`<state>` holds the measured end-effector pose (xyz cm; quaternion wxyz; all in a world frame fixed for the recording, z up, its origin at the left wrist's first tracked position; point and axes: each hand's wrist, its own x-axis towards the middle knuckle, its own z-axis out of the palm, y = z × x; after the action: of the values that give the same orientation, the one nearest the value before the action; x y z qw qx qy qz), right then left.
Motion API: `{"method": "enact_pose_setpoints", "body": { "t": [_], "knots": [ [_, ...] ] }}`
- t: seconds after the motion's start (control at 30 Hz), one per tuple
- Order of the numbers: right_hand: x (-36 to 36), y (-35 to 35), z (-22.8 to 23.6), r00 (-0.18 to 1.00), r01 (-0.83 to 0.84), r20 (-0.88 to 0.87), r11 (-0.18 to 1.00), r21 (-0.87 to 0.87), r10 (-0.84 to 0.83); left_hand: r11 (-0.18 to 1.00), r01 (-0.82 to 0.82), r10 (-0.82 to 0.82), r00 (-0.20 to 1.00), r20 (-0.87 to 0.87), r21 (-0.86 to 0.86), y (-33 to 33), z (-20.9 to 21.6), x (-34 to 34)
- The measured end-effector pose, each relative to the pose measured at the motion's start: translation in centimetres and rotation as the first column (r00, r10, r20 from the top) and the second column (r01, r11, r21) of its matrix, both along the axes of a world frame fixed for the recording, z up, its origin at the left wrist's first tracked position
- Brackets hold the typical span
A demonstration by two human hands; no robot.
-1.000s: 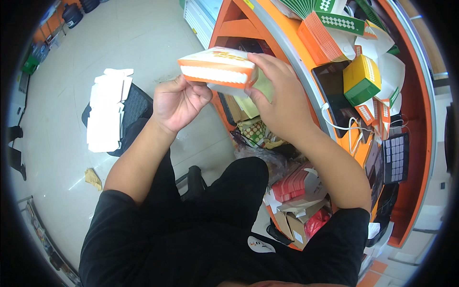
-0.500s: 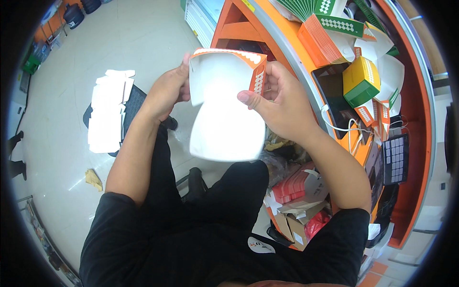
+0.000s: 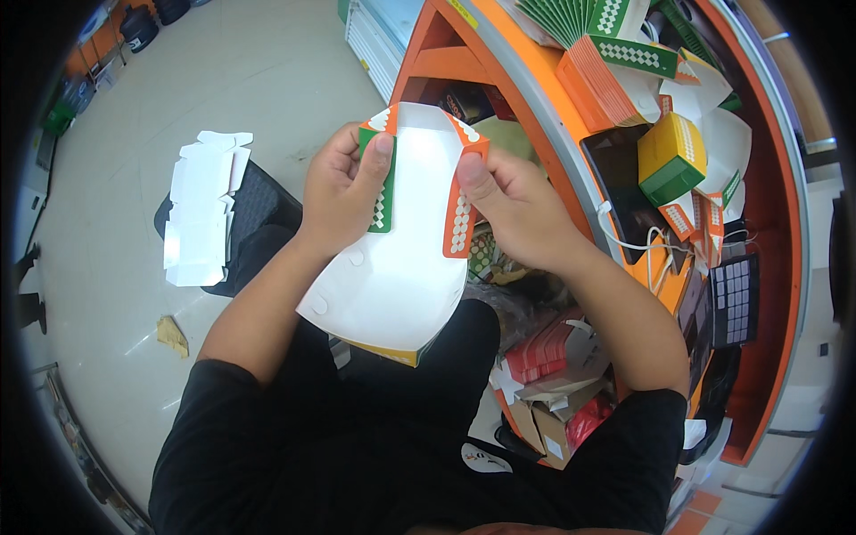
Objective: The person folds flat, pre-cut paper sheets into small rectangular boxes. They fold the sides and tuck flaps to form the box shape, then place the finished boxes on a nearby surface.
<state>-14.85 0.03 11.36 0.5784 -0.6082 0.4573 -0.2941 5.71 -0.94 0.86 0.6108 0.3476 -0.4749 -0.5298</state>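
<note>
Between my hands is a partly folded paper food box (image 3: 406,259), white inside, with printed green and orange side flaps. My left hand (image 3: 343,192) grips the green flap, its thumb pressed on the printed face. On the other side my right hand (image 3: 522,205) pinches the orange flap, thumb on top near its upper corner. The box's wide rounded panel spreads toward my lap, and a yellow outer face shows along its lower edge. The fingers behind the box are partly hidden.
Flat white box blanks (image 3: 198,209) lie on a dark stool (image 3: 259,198) at my left. The orange counter (image 3: 526,67) on my right carries stacked orange cartons (image 3: 596,85), a yellow-green box (image 3: 670,156) and a keypad (image 3: 736,299). Below it, cardboard and red packets (image 3: 539,352) fill a box.
The box has been turned and opened out, so its green and orange flaps now show on either side. My left hand has moved right and down, its thumb now over the green flap.
</note>
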Motion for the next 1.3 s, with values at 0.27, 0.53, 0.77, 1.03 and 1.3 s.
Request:
{"method": "enact_pose_setpoints", "body": {
  "t": [0.27,0.53,0.77,1.03,1.3],
  "knots": [
    [0.2,0.1,-0.7,0.985,0.048,-0.142,0.956,-0.291,-0.093,0.978,-0.196,0.209,0.948,0.239,-0.074,0.2,-0.5,-0.1],
    [0.0,1.4,-0.1,0.684,-0.671,-0.701,0.551,-0.497,0.202,0.871,-0.43,0.426,0.902,0.072,0.237,-4.2,-0.6,4.7],
    [-0.3,2.3,1.0,0.826,-0.557,-0.562,0.218,-0.801,0.044,0.788,0.331,0.024,0.826,-0.564,0.519,-2.6,-3.5,4.9],
    [-6.7,0.0,11.4,0.806,0.025,0.069,-0.082,-0.996,-0.588,0.945,-0.003,0.054,0.988,-0.148,0.326,-4.0,-0.5,13.8],
    [-5.4,2.4,11.7,0.622,-0.319,-0.151,-0.073,-0.945,-0.768,0.752,-0.589,-0.409,-0.062,0.91,0.297,1.5,-16.4,26.4]
  ]
}}
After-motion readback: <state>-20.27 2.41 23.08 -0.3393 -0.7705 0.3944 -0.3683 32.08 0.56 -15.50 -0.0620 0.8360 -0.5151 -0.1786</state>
